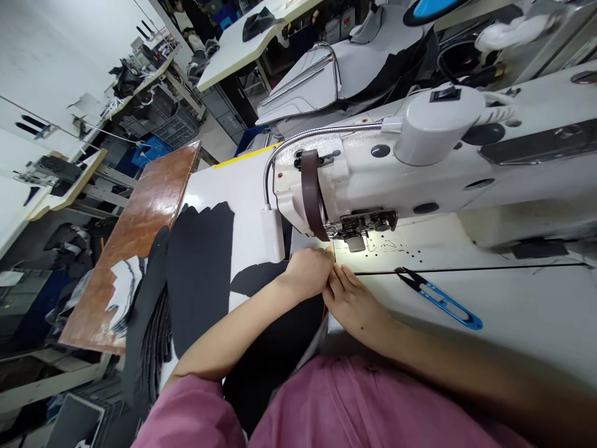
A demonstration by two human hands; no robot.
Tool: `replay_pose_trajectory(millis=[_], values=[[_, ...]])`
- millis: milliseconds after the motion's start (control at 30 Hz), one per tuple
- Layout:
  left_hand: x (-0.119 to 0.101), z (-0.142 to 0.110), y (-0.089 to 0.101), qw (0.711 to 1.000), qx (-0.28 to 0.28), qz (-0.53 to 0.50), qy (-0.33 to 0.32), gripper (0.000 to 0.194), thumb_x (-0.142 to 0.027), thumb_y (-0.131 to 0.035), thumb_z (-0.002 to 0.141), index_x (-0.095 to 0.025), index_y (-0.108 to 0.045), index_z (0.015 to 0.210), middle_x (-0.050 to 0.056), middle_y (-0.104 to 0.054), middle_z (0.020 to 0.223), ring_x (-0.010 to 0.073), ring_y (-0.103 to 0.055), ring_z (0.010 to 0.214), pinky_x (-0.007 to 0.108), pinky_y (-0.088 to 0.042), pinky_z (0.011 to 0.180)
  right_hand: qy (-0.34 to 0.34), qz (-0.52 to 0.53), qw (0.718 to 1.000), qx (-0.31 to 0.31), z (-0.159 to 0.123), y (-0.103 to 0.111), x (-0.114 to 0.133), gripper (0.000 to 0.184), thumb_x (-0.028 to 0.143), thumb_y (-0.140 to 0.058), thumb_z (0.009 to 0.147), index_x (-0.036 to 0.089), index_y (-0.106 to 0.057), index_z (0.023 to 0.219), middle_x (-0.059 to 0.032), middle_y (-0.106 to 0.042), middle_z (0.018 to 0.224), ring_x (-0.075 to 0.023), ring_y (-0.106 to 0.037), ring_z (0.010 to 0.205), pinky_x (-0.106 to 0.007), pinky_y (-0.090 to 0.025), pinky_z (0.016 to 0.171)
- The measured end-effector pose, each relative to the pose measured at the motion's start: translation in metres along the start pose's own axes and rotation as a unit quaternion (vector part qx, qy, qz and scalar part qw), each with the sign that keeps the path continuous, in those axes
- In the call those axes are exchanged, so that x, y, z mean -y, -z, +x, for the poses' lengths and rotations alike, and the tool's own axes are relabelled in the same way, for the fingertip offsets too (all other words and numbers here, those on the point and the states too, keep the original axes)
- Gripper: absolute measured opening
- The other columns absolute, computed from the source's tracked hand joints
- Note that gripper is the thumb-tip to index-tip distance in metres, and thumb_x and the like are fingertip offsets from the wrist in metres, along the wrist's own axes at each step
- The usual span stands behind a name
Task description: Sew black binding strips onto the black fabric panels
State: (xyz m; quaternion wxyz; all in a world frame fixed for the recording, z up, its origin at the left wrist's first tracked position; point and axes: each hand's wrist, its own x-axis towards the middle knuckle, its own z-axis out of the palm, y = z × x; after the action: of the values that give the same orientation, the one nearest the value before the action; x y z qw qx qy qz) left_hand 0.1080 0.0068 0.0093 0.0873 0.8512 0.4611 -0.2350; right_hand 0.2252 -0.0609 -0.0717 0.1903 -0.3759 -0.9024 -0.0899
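Note:
Just in front of the sewing machine's needle area, my two hands meet at the edge of a black fabric piece. My left hand is closed, fingers curled on the fabric. My right hand touches it from the right, its fingers bent together at the fabric's edge; its thumb is hidden. The black piece hangs over the table edge toward my lap. Blue thread snips lie on the table to the right of my right hand.
A large black fabric piece and a stack of dark pieces lie to the left. White cut pieces rest on a brown wooden board. A lamp on a bendable neck hangs beside the machine head. Other worktables stand behind.

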Motion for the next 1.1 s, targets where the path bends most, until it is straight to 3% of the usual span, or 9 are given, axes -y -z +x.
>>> replay_pose_trajectory(millis=[233, 433, 533, 733, 1100], values=[[0.007, -0.005, 0.007, 0.999, 0.042, 0.004, -0.010, 0.040, -0.013, -0.050, 0.081, -0.007, -0.049, 0.121, 0.015, -0.068, 0.092, 0.0308, -0.067, 0.085, 0.038, -0.054, 0.066, 0.040, 0.006, 0.998, 0.037, -0.002, 0.013, 0.006, 0.029, 0.008, -0.053, 0.077, -0.001, -0.067, 0.101, -0.0278, -0.065, 0.106, -0.0323, -0.064, 0.100, -0.043, -0.048, 0.092], [0.008, -0.005, 0.007, 0.998, 0.062, -0.014, -0.009, 0.037, -0.014, -0.045, 0.085, -0.008, -0.047, 0.122, 0.015, -0.067, 0.096, 0.0297, -0.066, 0.090, 0.038, -0.054, 0.071, 0.021, -0.001, 1.000, 0.011, 0.005, -0.005, -0.001, 0.029, 0.008, -0.053, 0.081, -0.004, -0.066, 0.103, -0.0293, -0.063, 0.108, -0.0322, -0.062, 0.103, -0.044, -0.046, 0.094], [0.007, -0.004, 0.005, 0.998, 0.052, -0.028, -0.011, 0.034, -0.013, -0.043, 0.087, -0.006, -0.047, 0.119, 0.016, -0.066, 0.098, 0.0284, -0.066, 0.092, 0.037, -0.054, 0.073, 0.026, 0.008, 0.999, 0.037, 0.009, -0.002, -0.005, 0.026, 0.004, -0.051, 0.081, -0.004, -0.065, 0.102, -0.0298, -0.063, 0.106, -0.0300, -0.063, 0.101, -0.042, -0.047, 0.092], [0.007, -0.007, 0.000, 0.998, 0.048, -0.045, -0.021, 0.042, -0.015, -0.051, 0.082, -0.008, -0.043, 0.123, 0.015, -0.062, 0.101, 0.0290, -0.065, 0.090, 0.036, -0.054, 0.071, 0.032, 0.095, 0.985, 0.141, 0.008, 0.031, -0.005, 0.019, -0.002, -0.051, 0.076, 0.012, -0.063, 0.081, -0.0118, -0.065, 0.076, -0.0226, -0.064, 0.075, -0.034, -0.053, 0.072], [0.009, -0.009, 0.002, 0.998, 0.050, -0.035, -0.003, 0.036, -0.016, -0.048, 0.082, -0.013, -0.045, 0.117, 0.014, -0.057, 0.109, 0.0273, -0.064, 0.089, 0.036, -0.053, 0.070, -0.003, 0.129, 0.983, 0.132, 0.017, 0.008, -0.022, 0.020, 0.001, -0.048, 0.080, 0.008, -0.066, 0.087, -0.0174, -0.065, 0.095, -0.0257, -0.062, 0.098, -0.037, -0.047, 0.091]])
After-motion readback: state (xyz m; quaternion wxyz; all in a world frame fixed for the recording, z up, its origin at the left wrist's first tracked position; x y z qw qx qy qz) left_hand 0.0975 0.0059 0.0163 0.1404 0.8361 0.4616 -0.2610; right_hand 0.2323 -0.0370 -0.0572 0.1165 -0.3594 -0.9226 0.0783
